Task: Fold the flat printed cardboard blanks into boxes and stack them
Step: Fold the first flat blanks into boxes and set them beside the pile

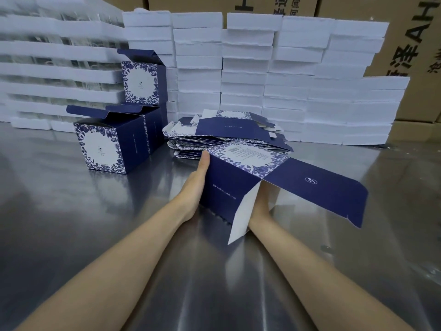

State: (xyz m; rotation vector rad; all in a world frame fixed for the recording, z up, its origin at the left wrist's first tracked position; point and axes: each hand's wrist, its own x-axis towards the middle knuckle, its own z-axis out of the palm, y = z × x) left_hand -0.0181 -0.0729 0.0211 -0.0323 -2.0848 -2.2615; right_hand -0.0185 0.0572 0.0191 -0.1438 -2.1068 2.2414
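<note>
Cardboard sits half-opened at the table's centre; left hand presses its nine-o'clock wall with straight fingers, right hand inside, grip unclear. Square corners before tucking flaps.

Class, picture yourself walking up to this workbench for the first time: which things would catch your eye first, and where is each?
First, the half-opened blue floral box blank at the centre, with the left hand on its left side and the right hand mostly hidden beneath it. Left of it stand folded boxes, one stacked higher. A wall of white foam blocks lines the back of the metal table.
</note>
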